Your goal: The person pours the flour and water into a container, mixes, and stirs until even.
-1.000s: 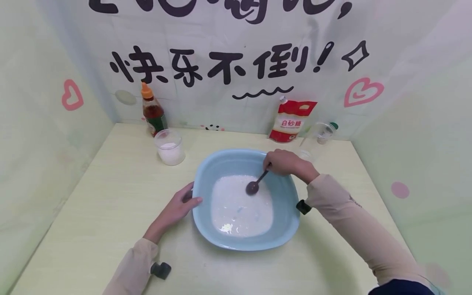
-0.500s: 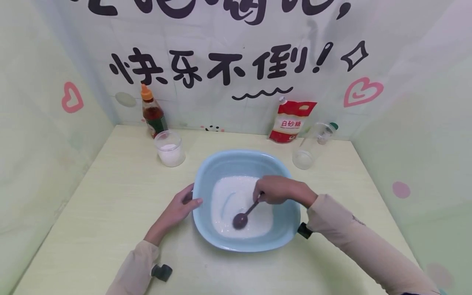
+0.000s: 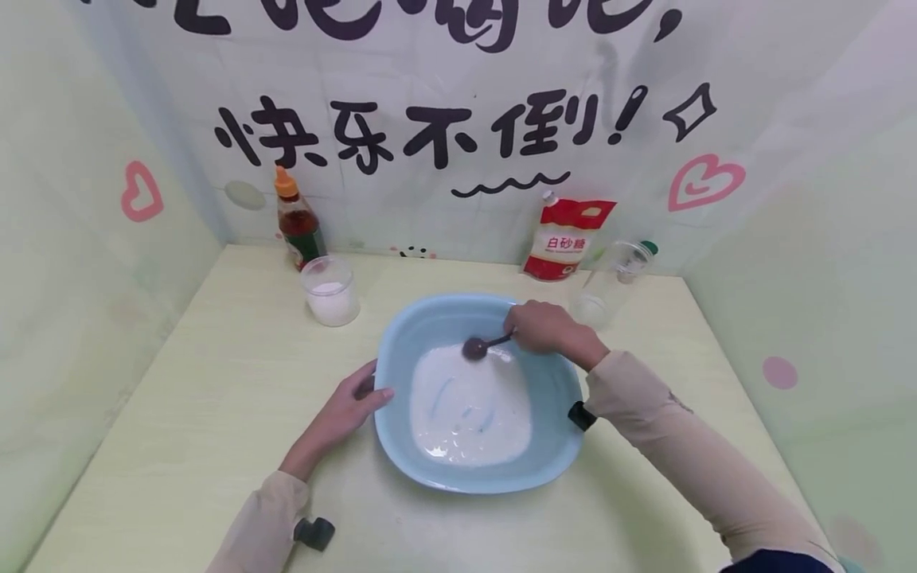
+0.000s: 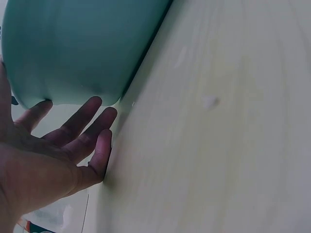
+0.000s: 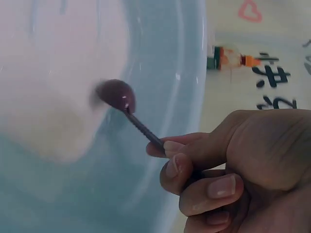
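A light blue basin (image 3: 494, 479) holds a layer of wet white mixture (image 3: 469, 438) with streaks of blue bottom showing through. My left hand (image 3: 349, 407) holds the basin's left side, thumb over the rim; in the left wrist view, its spread, slightly bent fingers (image 4: 80, 121) touch the outer wall. My right hand (image 3: 548, 326) grips a dark brown spoon (image 3: 476, 348) by its handle above the basin's far right part. The round spoon bowl (image 5: 116, 94) hangs at the far edge of the mixture, blurred; whether it touches the mixture, I cannot tell.
At the back left, a sauce bottle (image 3: 299, 227) with an orange cap stands behind a clear cup (image 3: 333, 298) of white powder. A red and white sugar pouch (image 3: 562, 243) leans at the back wall, beside a clear plastic bottle (image 3: 609, 278). Walls enclose the table's back and sides.
The spoon swept toward the near side of the basin, then back to the far edge, leaving fresh streaks in the mixture. My left hand stays on the rim.
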`<state>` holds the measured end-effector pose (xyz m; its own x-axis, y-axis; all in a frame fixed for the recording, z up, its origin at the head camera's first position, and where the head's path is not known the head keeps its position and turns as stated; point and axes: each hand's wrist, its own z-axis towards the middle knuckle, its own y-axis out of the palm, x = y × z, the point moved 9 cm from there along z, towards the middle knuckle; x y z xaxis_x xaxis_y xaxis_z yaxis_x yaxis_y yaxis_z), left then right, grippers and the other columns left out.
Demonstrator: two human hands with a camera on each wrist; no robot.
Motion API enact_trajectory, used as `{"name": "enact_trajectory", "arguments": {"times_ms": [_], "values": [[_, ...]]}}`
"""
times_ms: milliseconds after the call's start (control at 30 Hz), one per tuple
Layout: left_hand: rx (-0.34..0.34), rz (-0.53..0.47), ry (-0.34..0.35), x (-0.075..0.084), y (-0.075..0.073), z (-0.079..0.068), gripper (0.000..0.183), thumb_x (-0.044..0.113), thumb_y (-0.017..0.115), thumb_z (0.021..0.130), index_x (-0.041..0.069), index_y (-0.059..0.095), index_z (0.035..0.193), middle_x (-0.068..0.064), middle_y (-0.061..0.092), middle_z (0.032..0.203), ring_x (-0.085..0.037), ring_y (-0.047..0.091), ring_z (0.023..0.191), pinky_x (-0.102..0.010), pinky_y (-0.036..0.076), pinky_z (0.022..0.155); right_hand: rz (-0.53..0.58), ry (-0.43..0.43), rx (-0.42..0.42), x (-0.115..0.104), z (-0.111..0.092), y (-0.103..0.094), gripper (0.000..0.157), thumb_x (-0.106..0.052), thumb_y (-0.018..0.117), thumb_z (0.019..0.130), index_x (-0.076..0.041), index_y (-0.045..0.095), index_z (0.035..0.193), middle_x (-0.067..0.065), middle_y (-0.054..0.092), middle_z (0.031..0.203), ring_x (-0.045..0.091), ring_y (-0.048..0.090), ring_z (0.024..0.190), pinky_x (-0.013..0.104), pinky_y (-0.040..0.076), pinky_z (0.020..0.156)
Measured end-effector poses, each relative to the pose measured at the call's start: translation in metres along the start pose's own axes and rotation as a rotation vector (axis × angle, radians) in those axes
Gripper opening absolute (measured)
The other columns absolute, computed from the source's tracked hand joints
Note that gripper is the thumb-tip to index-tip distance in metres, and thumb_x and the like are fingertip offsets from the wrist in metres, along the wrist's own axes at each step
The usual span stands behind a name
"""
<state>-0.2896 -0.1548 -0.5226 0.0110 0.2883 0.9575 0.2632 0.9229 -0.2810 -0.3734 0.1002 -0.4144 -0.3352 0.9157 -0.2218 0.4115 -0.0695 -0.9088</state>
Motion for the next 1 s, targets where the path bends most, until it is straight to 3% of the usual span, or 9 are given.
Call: {"name": "enact_trajectory", "arguments": {"times_ms": [200,367,500,633,800,900,1000], "values": [[0.001,-0.011,0.022,0.001,0.004,0.000,0.060,0.025,0.061,0.098,0.008,0.039,0.152,-0.025,0.058,0.138,-0.041,0.060,0.124,-0.052,0.049,0.104,-0.118,-0.179,-0.082,-0.054,-0.004,0.023,0.023,-0.012,0.071,0.092,-0.022,0.075,0.112,-0.001,0.072,0.108,0.017,0.060,0.092,0.032,0.053,0.084],[0.019,0.008,-0.004,0.000,0.001,-0.002,0.060,0.027,0.061,0.099,0.010,0.040,0.152,-0.022,0.059,0.138,-0.037,0.060,0.123,-0.050,0.048,0.105,-0.132,-0.189,-0.199,-0.069,-0.028,0.045,0.021,-0.012,0.072,0.091,-0.026,0.077,0.105,-0.006,0.070,0.098,0.014,0.057,0.085,0.029,0.049,0.075],[0.026,0.013,-0.009,0.000,-0.001,-0.003,0.059,0.026,0.060,0.099,0.010,0.041,0.152,-0.021,0.059,0.138,-0.036,0.060,0.123,-0.048,0.048,0.105,-0.134,-0.195,-0.248,-0.055,-0.046,0.048,0.018,-0.009,0.073,0.089,-0.023,0.077,0.100,-0.004,0.068,0.093,0.016,0.056,0.083,0.031,0.050,0.077],[0.018,0.021,-0.006,0.001,-0.001,-0.003,0.059,0.026,0.060,0.099,0.010,0.040,0.152,-0.021,0.059,0.138,-0.036,0.060,0.123,-0.048,0.049,0.104,-0.127,-0.107,-0.253,-0.017,-0.052,0.032,0.012,-0.007,0.071,0.089,-0.016,0.073,0.096,0.001,0.065,0.090,0.019,0.056,0.082,0.033,0.052,0.076],[0.024,0.033,-0.009,0.002,-0.001,-0.003,0.059,0.026,0.060,0.099,0.009,0.040,0.152,-0.022,0.060,0.137,-0.037,0.060,0.122,-0.048,0.050,0.103,-0.130,0.025,-0.158,0.024,-0.041,0.001,0.009,-0.008,0.068,0.091,-0.013,0.068,0.098,0.005,0.064,0.089,0.022,0.057,0.079,0.032,0.049,0.068],[0.023,0.036,-0.008,0.002,-0.001,-0.002,0.059,0.025,0.059,0.099,0.008,0.040,0.152,-0.023,0.059,0.138,-0.038,0.059,0.124,-0.049,0.049,0.104,-0.138,0.030,-0.078,0.026,-0.030,-0.009,0.011,-0.011,0.068,0.091,-0.012,0.068,0.102,0.005,0.064,0.089,0.023,0.057,0.077,0.032,0.049,0.069],[0.020,0.034,-0.002,0.003,0.001,-0.001,0.059,0.024,0.059,0.099,0.008,0.040,0.152,-0.023,0.059,0.138,-0.040,0.059,0.125,-0.050,0.049,0.104,-0.154,0.000,-0.018,0.012,-0.017,-0.012,0.016,-0.012,0.069,0.090,-0.012,0.068,0.106,0.005,0.063,0.089,0.023,0.057,0.077,0.033,0.050,0.072]]}}
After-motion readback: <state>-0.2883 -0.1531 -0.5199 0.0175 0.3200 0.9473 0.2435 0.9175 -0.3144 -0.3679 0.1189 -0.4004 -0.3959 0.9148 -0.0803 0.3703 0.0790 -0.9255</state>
